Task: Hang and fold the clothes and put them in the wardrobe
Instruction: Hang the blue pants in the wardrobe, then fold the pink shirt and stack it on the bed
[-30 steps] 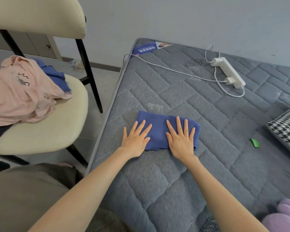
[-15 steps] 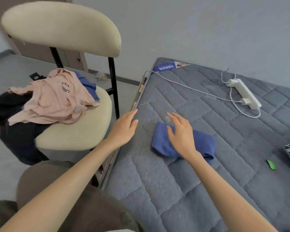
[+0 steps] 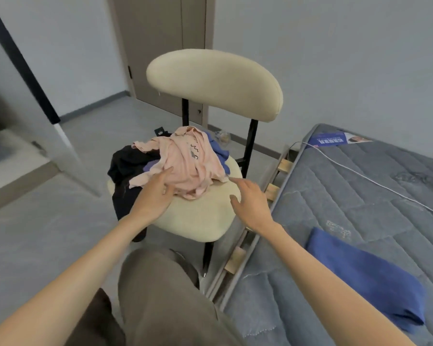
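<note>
The chair (image 3: 198, 216) stands in the middle, and the bed (image 3: 360, 196) is just beside it on the right. A pile of clothes (image 3: 185, 166) lies on the back of the seat. The left hand (image 3: 155, 196) is at the front of the pile. The right hand (image 3: 250, 203) is over the seat, right of the pile. A folded cloth (image 3: 365, 278) lies on the bed. A door (image 3: 160, 46) is behind the chair.

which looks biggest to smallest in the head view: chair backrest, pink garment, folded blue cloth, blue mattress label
1. chair backrest and folded blue cloth: they look about alike, and the cloth lies nearer the camera, so they are not ranked against each other
2. pink garment
3. blue mattress label
</note>
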`<state>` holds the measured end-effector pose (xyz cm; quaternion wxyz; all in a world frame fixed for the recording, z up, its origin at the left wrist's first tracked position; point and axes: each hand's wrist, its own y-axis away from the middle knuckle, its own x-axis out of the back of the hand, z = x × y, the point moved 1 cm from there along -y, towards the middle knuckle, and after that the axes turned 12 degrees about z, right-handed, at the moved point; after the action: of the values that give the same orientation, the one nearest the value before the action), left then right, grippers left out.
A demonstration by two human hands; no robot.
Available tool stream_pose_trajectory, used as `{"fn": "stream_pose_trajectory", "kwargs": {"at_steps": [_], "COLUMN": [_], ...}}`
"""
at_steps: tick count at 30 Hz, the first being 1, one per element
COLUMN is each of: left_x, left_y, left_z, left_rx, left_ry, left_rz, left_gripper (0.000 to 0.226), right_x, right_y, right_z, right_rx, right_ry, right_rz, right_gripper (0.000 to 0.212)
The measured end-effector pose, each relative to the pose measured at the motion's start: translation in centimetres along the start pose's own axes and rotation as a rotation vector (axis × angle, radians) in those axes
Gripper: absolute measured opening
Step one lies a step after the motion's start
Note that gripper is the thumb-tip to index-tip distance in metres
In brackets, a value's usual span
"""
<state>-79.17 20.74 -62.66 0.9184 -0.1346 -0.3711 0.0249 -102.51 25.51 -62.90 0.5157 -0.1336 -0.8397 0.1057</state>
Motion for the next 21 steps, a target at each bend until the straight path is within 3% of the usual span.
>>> {"fn": "stream_pose_trajectory", "kwargs": {"at_steps": [6, 13, 17, 21], "left_x": [2.5, 0.4, -1.7, -2.6], "left_y": [-2.2, -5.6, -7.4, -7.9], "left_z": [-6.1, -8.8, -8.9, -8.9], "left_rx": [0.057, 0.207, 0.184, 0.184], "left_ry": [-0.062, -0.06, -0.019, 0.0], "left_rz": [0.107, 0.042, 0.013, 0.137], "left_gripper": [0.047, 0.056, 0.038, 0.021], "right_x": [-5.3, -10.3, -11.4, -11.5], "right_y": [-5.3, -9.1, -10.1, -10.8], "right_z": [-4.4, -4.4, -3.6, -2.8], "right_rx": [0.092, 0.061, 0.02, 0.008], "right_ry": [-0.022, 0.083, 0.027, 0.016], "right_rz": [-0.087, -0.271, -0.159, -0.105], "right_gripper": [0.047, 0.046, 0.03, 0.013]}}
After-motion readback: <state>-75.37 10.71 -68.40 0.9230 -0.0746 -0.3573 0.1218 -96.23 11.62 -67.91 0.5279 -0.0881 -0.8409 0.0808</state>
